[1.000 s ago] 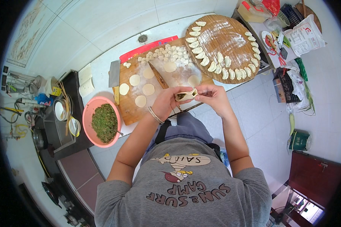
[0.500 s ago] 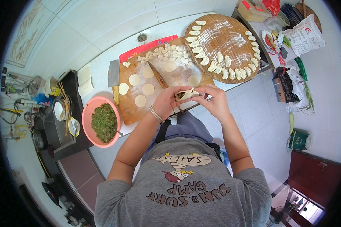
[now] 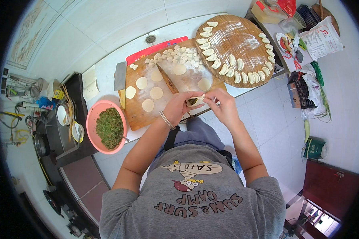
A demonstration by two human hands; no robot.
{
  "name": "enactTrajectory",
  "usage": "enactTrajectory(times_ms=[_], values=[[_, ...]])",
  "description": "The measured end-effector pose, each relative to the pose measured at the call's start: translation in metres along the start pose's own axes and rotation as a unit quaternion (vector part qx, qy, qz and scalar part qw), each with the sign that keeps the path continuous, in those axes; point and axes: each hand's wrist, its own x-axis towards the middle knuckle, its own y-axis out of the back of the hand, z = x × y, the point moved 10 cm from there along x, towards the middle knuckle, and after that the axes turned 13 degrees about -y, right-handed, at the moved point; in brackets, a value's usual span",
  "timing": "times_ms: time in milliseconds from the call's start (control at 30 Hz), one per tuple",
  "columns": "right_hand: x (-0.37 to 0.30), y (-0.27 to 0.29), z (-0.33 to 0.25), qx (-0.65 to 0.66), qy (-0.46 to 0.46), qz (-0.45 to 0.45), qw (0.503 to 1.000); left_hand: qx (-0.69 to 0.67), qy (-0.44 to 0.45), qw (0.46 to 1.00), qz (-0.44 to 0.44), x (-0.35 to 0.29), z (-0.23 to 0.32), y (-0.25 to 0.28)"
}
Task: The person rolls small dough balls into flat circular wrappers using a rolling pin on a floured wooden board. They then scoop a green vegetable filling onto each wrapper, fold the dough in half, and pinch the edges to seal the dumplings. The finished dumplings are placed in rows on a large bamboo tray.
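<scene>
**Part-closed dumpling [image 3: 195, 101] bridges two hands at the frame's centre**

The dumpling is in the air over the near edge of the wooden cutting board [image 3: 139, 119], its long axis running roughly left to right and tilting slightly up toward the right. The gap in the dough, with dark filling showing, sits at the left and middle; the gathered end is at the right.

The left hand [image 3: 177, 106] cradles it from the left, fingers curled around the dough. The right hand [image 3: 225, 106] comes in from the right, thumb and forefinger brought together at the gathered end; its other fingers are bent, and how firmly it pinches I cannot tell. So the dough lies just left of the right fingertips, both hands touching it, with the open part on the left hand's side.

Up and right of the hands, a round board [image 3: 231, 34] bears finished dumplings [image 3: 244, 77] near its rim, closer to the right hand. The pink bowl [image 3: 90, 123] of green filling [image 3: 109, 128] stands lower left, nearer the left.
</scene>
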Motion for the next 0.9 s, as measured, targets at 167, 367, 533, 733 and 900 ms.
enactTrajectory(times_ms=[167,367,533,733,900], values=[[0.0,-0.003,0.0,-0.003,0.028,-0.02,0.999,0.043,0.001,0.999,-0.032,0.001,0.001,-0.005],[-0.005,-0.001,-0.008,-0.049,0.114,0.011,0.992,0.044,0.009,0.999,-0.019,0.002,-0.002,-0.004],[-0.003,0.003,-0.03,-0.022,0.158,0.013,0.987,0.064,0.032,0.997,-0.013,0.003,-0.001,-0.006],[0.005,0.01,0.006,0.102,0.008,-0.009,0.995,-0.009,0.0,1.0,-0.001,0.004,0.0,-0.007],[0.005,0.01,-0.017,0.061,0.025,-0.017,0.998,-0.168,0.016,0.986,-0.017,0.004,-0.016,-0.025]])
